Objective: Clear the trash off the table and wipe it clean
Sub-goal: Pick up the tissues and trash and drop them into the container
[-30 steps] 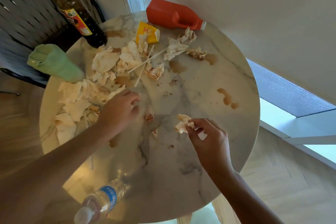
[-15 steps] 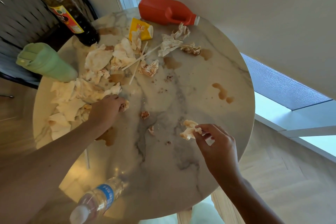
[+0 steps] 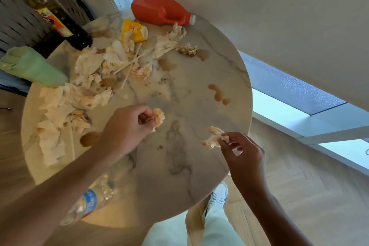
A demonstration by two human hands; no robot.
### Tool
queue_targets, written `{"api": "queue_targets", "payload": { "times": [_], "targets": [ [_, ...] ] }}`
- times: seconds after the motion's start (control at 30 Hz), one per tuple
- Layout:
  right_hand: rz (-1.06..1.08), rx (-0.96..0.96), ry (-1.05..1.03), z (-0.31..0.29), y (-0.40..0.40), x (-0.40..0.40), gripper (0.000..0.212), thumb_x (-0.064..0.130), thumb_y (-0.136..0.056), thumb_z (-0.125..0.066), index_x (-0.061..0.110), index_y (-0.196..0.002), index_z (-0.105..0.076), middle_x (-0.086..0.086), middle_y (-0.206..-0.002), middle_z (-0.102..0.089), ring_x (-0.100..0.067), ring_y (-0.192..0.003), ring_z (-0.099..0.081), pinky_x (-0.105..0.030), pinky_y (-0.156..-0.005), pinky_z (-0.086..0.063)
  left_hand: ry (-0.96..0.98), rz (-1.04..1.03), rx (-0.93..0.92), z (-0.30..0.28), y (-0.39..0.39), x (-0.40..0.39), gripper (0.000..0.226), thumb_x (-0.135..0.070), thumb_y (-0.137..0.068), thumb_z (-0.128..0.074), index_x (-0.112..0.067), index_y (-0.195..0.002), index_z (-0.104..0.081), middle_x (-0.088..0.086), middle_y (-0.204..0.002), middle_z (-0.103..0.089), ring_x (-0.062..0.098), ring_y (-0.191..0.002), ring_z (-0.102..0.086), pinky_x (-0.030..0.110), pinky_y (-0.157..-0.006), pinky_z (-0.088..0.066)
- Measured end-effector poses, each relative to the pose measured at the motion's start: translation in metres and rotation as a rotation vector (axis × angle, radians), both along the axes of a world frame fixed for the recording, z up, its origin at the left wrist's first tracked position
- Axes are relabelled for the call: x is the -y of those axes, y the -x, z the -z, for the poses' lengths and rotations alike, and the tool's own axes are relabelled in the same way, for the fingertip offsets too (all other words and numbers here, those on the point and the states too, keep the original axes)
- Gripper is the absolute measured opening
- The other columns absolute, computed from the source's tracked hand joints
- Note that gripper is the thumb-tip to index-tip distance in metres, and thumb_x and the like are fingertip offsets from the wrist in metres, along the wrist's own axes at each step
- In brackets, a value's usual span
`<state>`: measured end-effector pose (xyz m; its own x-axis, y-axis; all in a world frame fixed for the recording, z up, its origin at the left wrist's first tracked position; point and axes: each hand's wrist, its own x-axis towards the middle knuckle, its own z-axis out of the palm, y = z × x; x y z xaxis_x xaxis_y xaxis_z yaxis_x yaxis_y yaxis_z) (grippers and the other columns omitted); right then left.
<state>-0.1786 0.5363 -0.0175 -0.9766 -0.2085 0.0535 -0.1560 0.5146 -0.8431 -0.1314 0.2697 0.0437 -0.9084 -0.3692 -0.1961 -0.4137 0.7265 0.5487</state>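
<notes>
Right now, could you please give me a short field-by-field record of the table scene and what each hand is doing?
surface: round marble table, stained with brown spills
left hand: pinches a crumpled tissue
right hand: pinches a tissue scrap
remaining trash: tissue pile, thin sticks, yellow packet
containers: orange jug lying on its side, dark bottle, clear water bottle, green container
wiping: not yet begun
</notes>
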Motion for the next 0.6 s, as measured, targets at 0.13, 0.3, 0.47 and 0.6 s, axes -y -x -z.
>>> {"api": "queue_targets", "payload": {
  "times": [0.13,0.3,0.47,0.6],
  "targets": [
    [0.042,0.038,0.018,0.008,0.008,-0.039,0.016,0.006,-0.078,-0.076,0.020,-0.085,-0.072,0.009,-0.078,-0.070,-0.006,-0.068,-0.064,-0.005,-0.064,-0.040,-0.248,-0.084,0.028,0.006,0.002,-0.086,0.011,-0.021,-0.075,-0.077,-0.019,-0.077,-0.066,-0.008,-0.065,-0.064,0.005,-0.060,-0.057,0.016,-0.055,-0.041],
    [0.122,0.065,0.017,0.023,0.025,-0.092,0.013,0.009,-0.081,-0.073,0.021,-0.085,-0.071,0.011,-0.079,-0.070,-0.003,-0.070,-0.065,-0.006,-0.063,-0.041,-0.543,-0.135,0.080,0.034,0.009,-0.195,0.012,-0.023,-0.079,-0.073,-0.027,-0.072,-0.064,-0.017,-0.065,-0.066,0.000,-0.058,-0.059,0.009,-0.054,-0.040],
    [0.169,0.096,-0.058,0.059,0.048,-0.138,0.011,0.010,-0.083,-0.072,0.020,-0.081,-0.069,0.017,-0.075,-0.068,-0.002,-0.072,-0.064,-0.006,-0.060,-0.044,-0.707,-0.249,0.173,0.092,0.013,-0.279,0.008,-0.022,-0.078,-0.071,-0.018,-0.074,-0.066,-0.010,-0.061,-0.064,0.002,-0.057,-0.058,0.011,-0.055,-0.041],
    [0.162,0.179,-0.125,0.113,0.064,-0.153,0.007,0.014,-0.081,-0.074,0.019,-0.083,-0.071,0.016,-0.073,-0.067,-0.004,-0.067,-0.065,-0.016,-0.060,-0.048,-0.683,-0.438,0.272,0.158,0.020,-0.307,0.003,-0.016,-0.079,-0.069,-0.013,-0.079,-0.068,-0.004,-0.072,-0.069,0.006,-0.067,-0.063,0.010,-0.055,-0.042]
  ]
}}
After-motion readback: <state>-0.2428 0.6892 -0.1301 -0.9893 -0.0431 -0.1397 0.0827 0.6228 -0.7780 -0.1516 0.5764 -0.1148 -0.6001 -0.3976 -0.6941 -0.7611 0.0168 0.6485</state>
